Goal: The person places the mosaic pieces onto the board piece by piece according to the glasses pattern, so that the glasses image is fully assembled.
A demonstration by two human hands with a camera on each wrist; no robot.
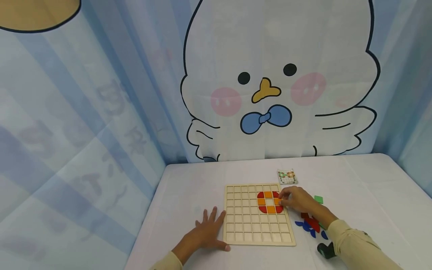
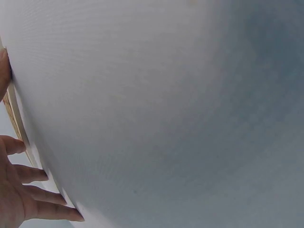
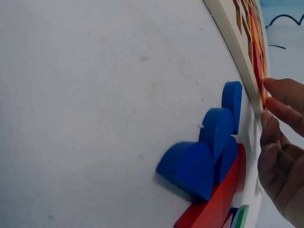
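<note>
A pale wooden grid board (image 1: 236, 227) lies on the table. Red rounded pieces and orange squares form a ring around one pale cell in its upper right part. At the board's right side, my right hand (image 1: 294, 198) has its thumb and forefinger at the ring's right-hand orange square (image 1: 277, 201), pinching it. In the right wrist view, the other fingers (image 3: 270, 159) of that hand curl inward. My left hand (image 1: 210, 231) rests on the table with its fingers spread, its forefinger and thumb by the board's left edge and lower left corner.
Right of the board lie loose blue pieces (image 3: 187, 166), red pieces (image 1: 314, 224) and a green square (image 1: 318, 199). A dark green object (image 1: 325, 250) is near my right sleeve. Behind the board sits a small patterned card (image 1: 287, 176). A printed curtain (image 1: 263, 142) hangs beyond the table.
</note>
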